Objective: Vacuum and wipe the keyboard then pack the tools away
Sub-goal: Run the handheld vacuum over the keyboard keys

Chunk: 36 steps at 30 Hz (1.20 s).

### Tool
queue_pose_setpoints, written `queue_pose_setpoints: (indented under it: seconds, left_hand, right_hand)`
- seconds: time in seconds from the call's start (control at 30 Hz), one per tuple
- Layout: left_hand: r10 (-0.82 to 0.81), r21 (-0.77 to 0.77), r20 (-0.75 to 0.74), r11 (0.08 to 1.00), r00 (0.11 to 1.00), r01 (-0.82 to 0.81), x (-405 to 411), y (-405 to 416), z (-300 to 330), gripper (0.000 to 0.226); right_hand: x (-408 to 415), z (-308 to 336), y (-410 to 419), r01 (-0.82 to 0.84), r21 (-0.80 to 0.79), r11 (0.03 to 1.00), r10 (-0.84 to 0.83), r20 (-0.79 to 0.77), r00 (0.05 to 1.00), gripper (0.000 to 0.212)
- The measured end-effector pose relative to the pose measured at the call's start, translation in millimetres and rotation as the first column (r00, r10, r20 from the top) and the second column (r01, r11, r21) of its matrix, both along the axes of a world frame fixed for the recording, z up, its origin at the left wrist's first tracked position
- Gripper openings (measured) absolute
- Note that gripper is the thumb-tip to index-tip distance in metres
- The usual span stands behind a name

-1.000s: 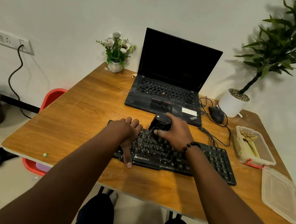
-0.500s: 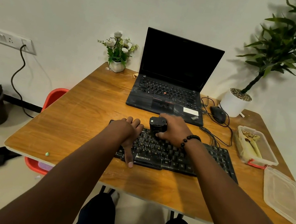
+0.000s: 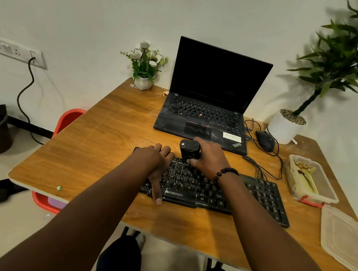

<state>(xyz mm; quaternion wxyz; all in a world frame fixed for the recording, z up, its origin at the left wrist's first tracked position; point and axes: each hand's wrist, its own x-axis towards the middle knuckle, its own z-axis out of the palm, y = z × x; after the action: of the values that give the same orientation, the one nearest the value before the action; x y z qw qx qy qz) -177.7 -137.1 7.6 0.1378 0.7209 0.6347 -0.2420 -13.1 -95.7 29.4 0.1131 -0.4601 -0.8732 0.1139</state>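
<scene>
- An open clear tub (image 3: 313, 179) at the table's (image 3: 109, 129) right edge holds pale stalks; its lid (image 3: 343, 241) lies nearer, just beside it.
- The keyboard (image 3: 218, 192) lies near-centre, long axis left-right.
- The right hand (image 3: 210, 159) clasps a small black vacuum (image 3: 189, 152) upright on the far key rows.
- The left hand (image 3: 156, 166) lies flat, fingers spread, over the keyboard's left end.

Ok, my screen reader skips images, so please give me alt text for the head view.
A person's right hand holds a small black vacuum upright on a black keyboard while the left hand steadies its left end, on a wooden desk before an open laptop.
</scene>
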Motion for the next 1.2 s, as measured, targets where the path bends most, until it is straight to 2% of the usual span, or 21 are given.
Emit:
queue_pose_setpoints:
  seconds: [0.13,0.37,0.63,0.83,0.93,0.97,1.03,1.1,1.2]
  left_hand:
    - [-0.004,-0.001,-0.003,1.000,1.000,0.004,-0.4,-0.3,-0.6,0.157]
    - [-0.008,0.004,0.006,1.000,1.000,0.008,-2.3,-0.2,-1.5,0.158]
    - [-0.006,0.003,-0.001,1.000,1.000,0.006,-0.8,-2.5,0.4,0.156]
    - [-0.006,0.019,-0.004,1.000,1.000,0.006,1.0,-3.6,1.7,0.155]
    - [-0.003,0.032,0.019,0.999,1.000,0.002,-0.3,-4.2,0.8,0.156]
    - [0.000,0.031,0.021,1.000,1.000,-0.001,-0.3,-4.5,0.2,0.156]
    - [0.004,0.027,0.019,1.000,1.000,-0.004,-0.7,-4.6,0.8,0.155]
    - [-0.005,0.024,0.017,1.000,1.000,0.004,-0.8,-4.0,1.0,0.155]
    - [-0.011,0.025,0.018,1.000,1.000,0.011,-1.6,-2.8,-0.2,0.156]
  right_hand:
    - [0.4,-0.2,1.2,0.054,-0.026,0.998,-0.054,-0.025,0.998,0.038]
    - [18.8,13.2,2.2,-0.035,-0.174,0.984,0.032,-0.019,0.999,0.045]
    - [7.8,1.4,0.7,0.024,-0.038,0.999,-0.025,-0.019,1.000,0.044]
    - [4.3,-7.6,-0.1,0.087,-0.060,0.994,-0.093,-0.105,0.990,0.041]
    - [1.9,-11.0,-0.1,0.117,0.101,0.988,-0.117,-0.005,0.993,0.035]
    - [2.8,-11.1,0.0,0.151,0.124,0.981,-0.148,-0.034,0.988,0.034]
    - [4.4,-8.5,-0.7,0.182,0.042,0.982,-0.174,-0.151,0.973,0.039]
    - [7.5,-7.7,-1.7,0.142,-0.034,0.989,-0.146,-0.193,0.970,0.043]
    - [12.6,-6.6,-2.3,0.149,-0.004,0.989,-0.149,-0.099,0.984,0.038]
